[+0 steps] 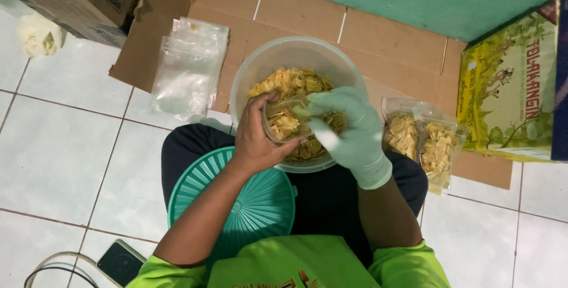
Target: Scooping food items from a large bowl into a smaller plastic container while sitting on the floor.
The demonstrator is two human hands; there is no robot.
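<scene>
Bare left hand (255, 137) grips a clear plastic pouch (283, 123) open over the translucent chip-filled tub (248, 75); gloved right hand (349, 131) pinches chips in — steadying the pouch mouth seems key.

View: a single head-worn camera, no second view to overlap.
Facing: steeply down over the lap to the tiled floor (53, 163).
Nearness: close, with the forearms filling the lower frame.

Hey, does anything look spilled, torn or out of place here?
No spill shows. Oddities: only the right hand wears a glove; the left hand is bare, holding a clear bag over the bowl. The flattened cardboard has a ragged torn edge.
</scene>
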